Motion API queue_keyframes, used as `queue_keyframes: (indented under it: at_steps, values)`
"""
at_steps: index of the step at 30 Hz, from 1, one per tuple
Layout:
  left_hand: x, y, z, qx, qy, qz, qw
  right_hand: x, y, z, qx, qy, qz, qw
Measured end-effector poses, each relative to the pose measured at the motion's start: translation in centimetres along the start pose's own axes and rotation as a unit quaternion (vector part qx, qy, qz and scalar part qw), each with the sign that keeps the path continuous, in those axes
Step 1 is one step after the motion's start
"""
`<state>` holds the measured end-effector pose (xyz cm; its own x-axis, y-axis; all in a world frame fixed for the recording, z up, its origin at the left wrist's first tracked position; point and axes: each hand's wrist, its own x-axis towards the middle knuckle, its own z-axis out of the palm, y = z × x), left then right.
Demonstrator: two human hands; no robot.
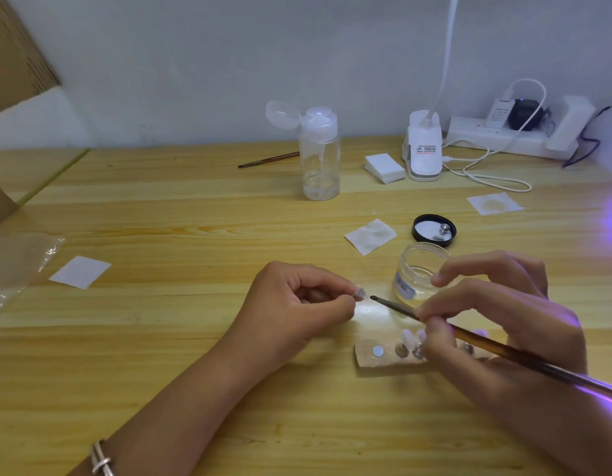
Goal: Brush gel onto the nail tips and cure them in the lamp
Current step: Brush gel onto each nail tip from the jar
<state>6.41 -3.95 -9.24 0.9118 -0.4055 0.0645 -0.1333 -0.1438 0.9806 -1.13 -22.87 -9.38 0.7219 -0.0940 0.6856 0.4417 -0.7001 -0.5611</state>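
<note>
The left hand (pixel 297 304) has its fingers (pixel 335 286) pinching one clear nail tip (pixel 359 293). The right hand (pixel 503 314) pinches one brush (pixel 395 305), its bristles just beside that tip. Two more tips (pixel 406 336) stand on the holder strip (pixel 366 360) below. One open gel jar (pixel 419 269) sits behind, and three loose wipes (pixel 370 236) lie on the surface (pixel 194 338).

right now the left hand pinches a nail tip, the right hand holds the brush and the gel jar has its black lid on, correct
No: the head view shows the gel jar open, its black lid lying upturned behind it. The left hand does pinch a nail tip and the right hand holds the brush.
</note>
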Motion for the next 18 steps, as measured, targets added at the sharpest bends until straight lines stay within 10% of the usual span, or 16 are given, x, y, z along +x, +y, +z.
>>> queue_keyframes:
  at_steps: [18]
  values:
    - [0.07, -0.15, -0.05, 0.012, 0.001, 0.003, 1.000, 0.00, 0.05, 0.05, 0.013, 0.005, -0.004, 1.000]
